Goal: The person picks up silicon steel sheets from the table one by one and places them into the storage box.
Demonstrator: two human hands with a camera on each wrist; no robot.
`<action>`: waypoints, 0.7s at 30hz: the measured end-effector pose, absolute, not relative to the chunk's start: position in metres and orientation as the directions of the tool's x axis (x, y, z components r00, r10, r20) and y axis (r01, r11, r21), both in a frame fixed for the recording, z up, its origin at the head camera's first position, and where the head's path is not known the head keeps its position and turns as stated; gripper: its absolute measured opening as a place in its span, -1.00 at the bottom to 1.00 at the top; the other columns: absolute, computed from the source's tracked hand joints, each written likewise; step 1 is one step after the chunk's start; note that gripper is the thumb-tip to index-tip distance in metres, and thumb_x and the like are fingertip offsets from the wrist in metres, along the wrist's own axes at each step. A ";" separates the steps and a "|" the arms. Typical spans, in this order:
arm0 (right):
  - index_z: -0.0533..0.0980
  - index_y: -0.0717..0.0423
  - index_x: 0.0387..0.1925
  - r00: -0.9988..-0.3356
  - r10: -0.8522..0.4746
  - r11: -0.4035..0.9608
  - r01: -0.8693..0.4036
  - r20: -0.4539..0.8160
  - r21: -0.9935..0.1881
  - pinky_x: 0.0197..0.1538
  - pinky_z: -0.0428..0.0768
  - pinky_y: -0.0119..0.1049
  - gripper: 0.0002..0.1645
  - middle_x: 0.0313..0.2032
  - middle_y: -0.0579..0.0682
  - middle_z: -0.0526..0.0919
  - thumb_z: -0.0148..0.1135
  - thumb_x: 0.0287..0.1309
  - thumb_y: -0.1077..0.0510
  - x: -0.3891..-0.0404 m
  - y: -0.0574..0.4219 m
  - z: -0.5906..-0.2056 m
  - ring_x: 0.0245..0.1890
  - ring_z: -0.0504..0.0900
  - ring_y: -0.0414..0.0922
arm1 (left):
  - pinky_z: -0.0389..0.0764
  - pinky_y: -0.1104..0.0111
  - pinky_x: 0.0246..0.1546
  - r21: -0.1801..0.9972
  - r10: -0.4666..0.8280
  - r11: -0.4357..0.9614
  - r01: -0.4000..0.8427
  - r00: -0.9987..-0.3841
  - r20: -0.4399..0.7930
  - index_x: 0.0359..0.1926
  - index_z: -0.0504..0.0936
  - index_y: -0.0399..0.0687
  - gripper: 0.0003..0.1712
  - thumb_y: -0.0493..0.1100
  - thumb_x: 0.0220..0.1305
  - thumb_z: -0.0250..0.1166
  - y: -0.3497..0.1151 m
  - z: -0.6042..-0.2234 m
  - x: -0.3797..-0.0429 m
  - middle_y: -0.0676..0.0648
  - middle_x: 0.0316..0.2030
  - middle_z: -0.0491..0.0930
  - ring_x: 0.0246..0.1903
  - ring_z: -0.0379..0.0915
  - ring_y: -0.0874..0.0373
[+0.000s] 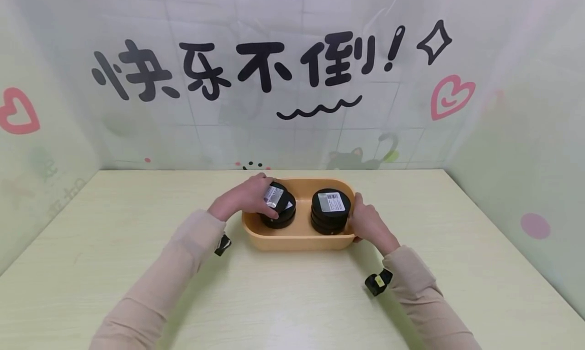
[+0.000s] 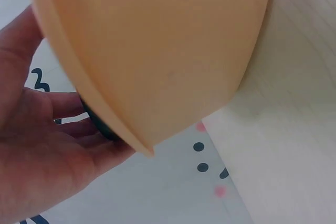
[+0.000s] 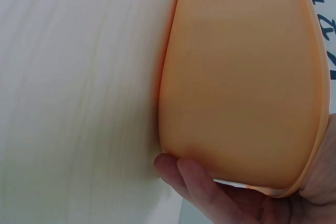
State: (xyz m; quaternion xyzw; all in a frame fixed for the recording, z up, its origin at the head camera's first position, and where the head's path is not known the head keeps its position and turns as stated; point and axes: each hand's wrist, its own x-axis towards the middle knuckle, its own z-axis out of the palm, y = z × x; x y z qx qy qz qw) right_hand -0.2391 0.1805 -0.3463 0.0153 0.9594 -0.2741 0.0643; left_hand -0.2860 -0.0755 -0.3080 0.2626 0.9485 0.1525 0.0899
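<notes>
An orange plastic bin point(image 1: 298, 244) stands on the table and holds two stacks of flat black round cases with white labels. My left hand point(image 1: 250, 194) reaches over the bin's left end and grips the top black round case point(image 1: 275, 197) of the left stack, which sits off-centre on the case point(image 1: 284, 218) beneath it. The right stack point(image 1: 330, 211) stands upright inside, close to the right end. My right hand point(image 1: 368, 223) holds the bin's right end; in the right wrist view its fingers point(image 3: 197, 182) curl under that end. The bin's wall hides most of the left fingers in the left wrist view.
The pale wooden table point(image 1: 292, 299) spreads out around the bin. Behind it rises a white printed backdrop point(image 1: 256, 136) with black characters, and side panels point(image 1: 525, 177) flank the table. A small black wrist device point(image 1: 379, 282) hangs by each cuff.
</notes>
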 end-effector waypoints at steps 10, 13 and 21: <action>-0.01 0.32 0.09 -0.990 0.003 0.850 0.077 -0.143 -0.521 -0.63 0.52 -0.28 -0.43 -0.43 0.40 0.46 -0.05 0.05 0.37 -0.239 0.180 -0.345 -0.78 0.54 -0.10 | 0.36 0.17 -0.01 0.353 0.519 0.816 0.457 -0.849 -0.102 0.19 0.21 -0.40 -0.03 0.02 -0.17 0.42 -0.073 -0.313 -0.290 -0.28 -0.04 0.33 -0.08 0.28 -0.05; -0.02 0.32 0.11 -0.989 0.007 0.847 0.084 -0.147 -0.524 -0.63 0.52 -0.28 -0.40 -0.41 0.41 0.46 -0.03 0.04 0.38 -0.239 0.179 -0.345 -0.77 0.54 -0.10 | 0.34 0.17 0.00 0.356 0.523 0.813 0.461 -0.847 -0.096 0.18 0.22 -0.40 -0.05 0.02 -0.16 0.41 -0.073 -0.314 -0.290 -0.28 -0.04 0.34 -0.07 0.27 -0.05; -0.01 0.32 0.09 -0.990 0.009 0.850 0.082 -0.141 -0.520 -0.63 0.52 -0.28 -0.43 -0.44 0.40 0.46 -0.07 0.05 0.38 -0.239 0.180 -0.346 -0.78 0.54 -0.10 | 0.34 0.16 0.01 0.374 0.520 0.810 0.451 -0.848 -0.106 0.19 0.19 -0.41 -0.03 0.03 -0.15 0.41 -0.071 -0.317 -0.291 -0.29 -0.01 0.31 -0.07 0.26 -0.05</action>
